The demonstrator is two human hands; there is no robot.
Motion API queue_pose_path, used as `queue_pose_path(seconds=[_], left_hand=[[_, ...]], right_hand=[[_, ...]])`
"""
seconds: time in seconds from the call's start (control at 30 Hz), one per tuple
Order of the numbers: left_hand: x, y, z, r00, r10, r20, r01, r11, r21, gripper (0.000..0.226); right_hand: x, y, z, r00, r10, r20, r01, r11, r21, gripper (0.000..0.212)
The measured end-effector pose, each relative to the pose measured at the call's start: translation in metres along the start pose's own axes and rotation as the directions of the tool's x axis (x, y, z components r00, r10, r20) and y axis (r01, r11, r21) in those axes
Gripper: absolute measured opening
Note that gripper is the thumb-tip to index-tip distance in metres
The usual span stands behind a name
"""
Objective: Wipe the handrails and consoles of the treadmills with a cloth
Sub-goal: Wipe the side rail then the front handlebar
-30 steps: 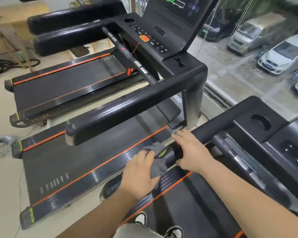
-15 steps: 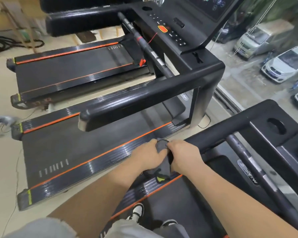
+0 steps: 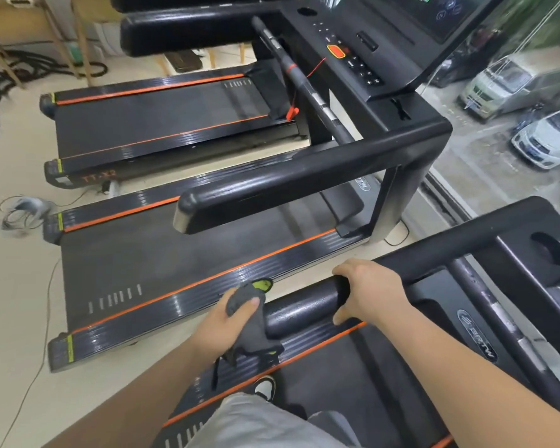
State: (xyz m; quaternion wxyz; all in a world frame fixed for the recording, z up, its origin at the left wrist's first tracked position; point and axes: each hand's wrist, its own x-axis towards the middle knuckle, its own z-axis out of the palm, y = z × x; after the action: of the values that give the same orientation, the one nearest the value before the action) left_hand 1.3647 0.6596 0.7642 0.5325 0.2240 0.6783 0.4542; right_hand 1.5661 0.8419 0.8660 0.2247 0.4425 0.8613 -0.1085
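Observation:
I stand on the nearest black treadmill. Its left handrail (image 3: 304,307) runs from bottom centre up toward the console (image 3: 527,253) at the right. My left hand (image 3: 222,321) grips a grey cloth with a yellow-green tag (image 3: 249,337) at the rail's rear end; part of the cloth hangs down below the hand. My right hand (image 3: 366,292) is curled over the same handrail a little further forward, thumb under it. The neighbouring treadmill's handrail (image 3: 304,185) and console (image 3: 356,56) lie beyond, at the upper middle.
Two more treadmill decks (image 3: 162,263) with orange stripes lie to the left on a beige floor. Loose cables (image 3: 20,211) sit at the far left, black ropes (image 3: 29,66) at the back. A window on the right overlooks parked cars (image 3: 547,140).
My left hand with the cloth has slid back to the rear end of the handrail, away from my right hand. The right hand stays gripping the rail.

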Motion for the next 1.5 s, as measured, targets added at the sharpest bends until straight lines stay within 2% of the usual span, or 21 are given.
queue_pose_path(seconds=[0.13, 0.2, 0.27, 0.33, 0.37, 0.43, 0.5, 0.57, 0.63, 0.7, 0.73, 0.8, 0.87, 0.93, 1.0, 1.13, 1.2, 1.27, 1.33, 1.4, 1.5], left_hand=[[0.029, 0.014, 0.009, 0.965, -0.258, 0.054, 0.263, 0.928, -0.263, 0.029], [0.031, 0.005, 0.012, 0.959, -0.284, -0.007, 0.269, 0.913, -0.306, 0.035], [0.019, -0.010, 0.016, 0.960, -0.223, -0.171, 0.168, 0.943, -0.289, 0.029], [-0.008, -0.027, 0.024, 0.921, 0.010, -0.390, -0.051, 0.994, -0.097, 0.024], [-0.022, -0.038, 0.028, 0.894, 0.168, -0.415, -0.157, 0.986, 0.061, 0.030], [-0.042, -0.051, 0.037, 0.886, 0.318, -0.338, -0.203, 0.920, 0.334, 0.054], [-0.042, -0.048, 0.032, 0.891, 0.342, -0.300, -0.193, 0.881, 0.432, 0.066], [-0.027, -0.027, 0.018, 0.950, 0.230, -0.213, -0.167, 0.946, 0.279, 0.062], [-0.006, -0.004, 0.005, 0.998, 0.022, -0.050, -0.020, 0.999, 0.024, 0.067], [0.013, 0.007, 0.002, 0.988, -0.147, 0.041, 0.152, 0.974, -0.167, 0.074], [0.016, 0.008, 0.004, 0.982, -0.187, 0.041, 0.191, 0.963, -0.190, 0.072], [0.010, 0.005, 0.011, 0.984, -0.165, -0.074, 0.151, 0.975, -0.164, 0.051], [-0.009, -0.012, 0.016, 0.964, 0.068, -0.257, -0.043, 0.994, 0.099, 0.043], [-0.034, -0.038, 0.021, 0.873, 0.420, -0.250, -0.258, 0.831, 0.494, 0.056], [-0.046, -0.053, 0.024, 0.793, 0.596, -0.127, -0.317, 0.582, 0.749, 0.069], [-0.034, -0.024, 0.029, 0.734, 0.651, 0.192, -0.402, 0.190, 0.896, 0.096], [-0.023, 0.009, 0.047, 0.778, 0.551, 0.301, -0.407, 0.076, 0.910, 0.097], [-0.006, 0.041, 0.076, 0.839, 0.454, 0.299, -0.379, 0.093, 0.921, 0.092], [0.013, 0.063, 0.100, 0.901, 0.353, 0.253, -0.346, 0.230, 0.910, 0.090], [0.026, 0.071, 0.109, 0.924, 0.298, 0.241, -0.333, 0.314, 0.889, 0.093], [0.012, 0.061, 0.097, 0.894, 0.329, 0.303, -0.393, 0.252, 0.885, 0.099]], right_hand=[[0.001, -0.003, -0.002, 1.000, 0.003, 0.002, -0.003, 1.000, -0.026, 0.092], [0.000, -0.003, 0.000, 1.000, 0.006, 0.008, -0.006, 1.000, -0.011, 0.094], [-0.001, -0.003, 0.001, 1.000, 0.004, -0.010, -0.004, 1.000, 0.001, 0.095], [-0.002, -0.002, 0.001, 1.000, 0.002, -0.028, -0.001, 1.000, 0.017, 0.097], [-0.002, -0.002, 0.002, 0.999, 0.002, -0.032, -0.001, 1.000, 0.025, 0.097], [-0.002, -0.003, 0.002, 1.000, 0.006, -0.017, -0.006, 1.000, 0.027, 0.098], [-0.003, -0.003, 0.003, 1.000, 0.014, -0.012, -0.014, 0.999, 0.040, 0.097], [-0.003, -0.003, 0.003, 0.999, 0.014, -0.034, -0.012, 0.999, 0.048, 0.098], [-0.003, -0.002, 0.002, 0.999, 0.004, -0.041, -0.002, 0.999, 0.035, 0.100], [-0.004, -0.002, 0.001, 0.999, -0.003, -0.034, 0.004, 1.000, 0.023, 0.100], [-0.005, -0.003, 0.002, 1.000, -0.002, -0.031, 0.003, 1.000, 0.026, 0.100], [-0.006, -0.004, 0.003, 0.999, 0.004, -0.033, -0.003, 0.999, 0.040, 0.101], [-0.004, -0.003, 0.003, 0.999, 0.011, -0.039, -0.009, 0.999, 0.048, 0.101], [-0.004, -0.001, 0.006, 0.999, 0.011, -0.051, -0.008, 0.998, 0.058, 0.099], [-0.003, 0.001, 0.007, 0.999, 0.007, -0.045, -0.004, 0.998, 0.062, 0.098], [-0.001, 0.003, 0.007, 0.999, 0.001, -0.040, 0.002, 0.997, 0.072, 0.094], [0.000, 0.007, 0.009, 0.998, 0.004, -0.056, 0.001, 0.996, 0.086, 0.092], [-0.001, 0.010, 0.016, 0.994, -0.001, -0.107, 0.014, 0.993, 0.118, 0.082], [-0.001, 0.010, 0.022, 0.986, -0.007, -0.166, 0.030, 0.990, 0.137, 0.062], [-0.001, 0.010, 0.026, 0.980, -0.006, -0.197, 0.035, 0.989, 0.144, 0.047], [0.000, 0.014, 0.032, 0.975, -0.017, -0.220, 0.057, 0.983, 0.176, 0.044]])
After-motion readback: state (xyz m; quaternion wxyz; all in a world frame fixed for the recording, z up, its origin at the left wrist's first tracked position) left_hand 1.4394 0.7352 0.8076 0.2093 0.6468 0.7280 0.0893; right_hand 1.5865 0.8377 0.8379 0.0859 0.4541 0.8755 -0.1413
